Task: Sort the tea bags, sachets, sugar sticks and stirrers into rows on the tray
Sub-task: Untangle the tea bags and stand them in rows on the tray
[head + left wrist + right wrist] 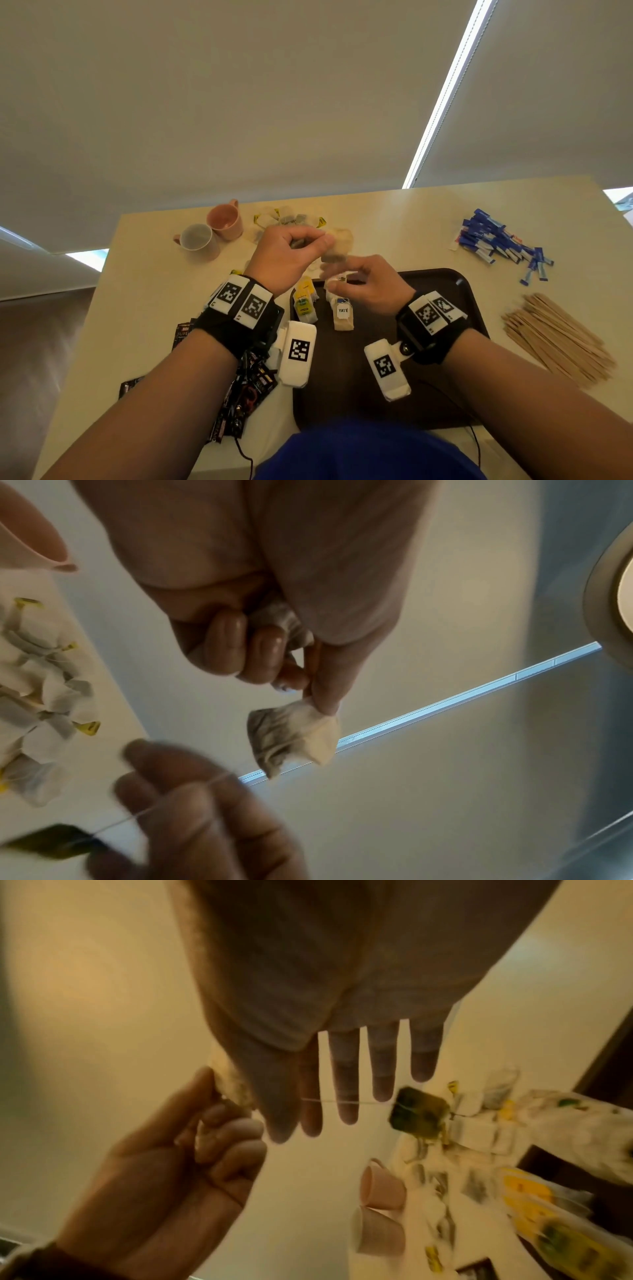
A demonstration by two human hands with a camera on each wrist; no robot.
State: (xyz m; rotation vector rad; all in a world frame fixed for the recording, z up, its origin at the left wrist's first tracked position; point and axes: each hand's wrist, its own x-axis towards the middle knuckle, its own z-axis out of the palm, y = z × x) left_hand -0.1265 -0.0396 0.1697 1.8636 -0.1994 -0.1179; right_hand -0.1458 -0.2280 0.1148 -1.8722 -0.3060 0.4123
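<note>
The left hand point(289, 255) is raised above the table point(394, 219), thumb and curled fingers pinching a crumpled tea bag point(293, 741) by its top. The right hand point(371, 284) hovers over the far edge of the dark tray point(445, 284), fingers straight and spread – the bag's string point(342, 1102) runs across them to a dangling tag point(419, 1115). Two short rows of tea bags point(323, 308) lie on the tray. Sugar sticks point(496, 245) and stirrers point(558, 337) lie right of it; dark sachets point(245, 394) left.
</note>
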